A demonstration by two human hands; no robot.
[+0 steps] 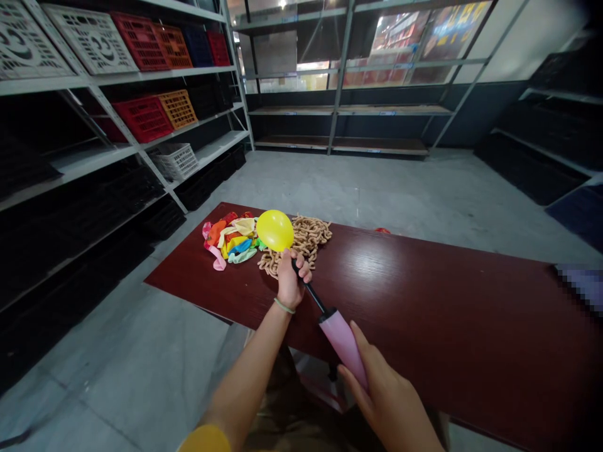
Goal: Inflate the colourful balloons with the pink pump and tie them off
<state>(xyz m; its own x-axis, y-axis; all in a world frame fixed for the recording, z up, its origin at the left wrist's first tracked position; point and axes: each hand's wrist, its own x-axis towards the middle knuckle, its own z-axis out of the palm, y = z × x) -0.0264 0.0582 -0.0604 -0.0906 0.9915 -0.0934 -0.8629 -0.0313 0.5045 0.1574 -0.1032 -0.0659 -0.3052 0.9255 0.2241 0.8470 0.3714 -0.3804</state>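
A partly inflated yellow balloon [275,230] sits at the black end of a hand balloon pump [343,344]. My left hand [291,276] is closed around that black end, right below the balloon, and its fingers hide the balloon's neck. A black rod shows between this hand and the pink barrel. My right hand [389,392] is wrapped around the barrel, nearer to me. Just beyond my left hand lie a heap of tan twisted pieces [311,235] and, to its left, a pile of flat balloons [233,240] in several colours.
Everything lies on a dark red-brown table [424,295]. A pixelated pale purple patch [581,285] is at its right end. Shelving with plastic crates [144,118] stands on the left, and a metal rack [336,112] is at the back. Grey floor [353,185] surrounds the table.
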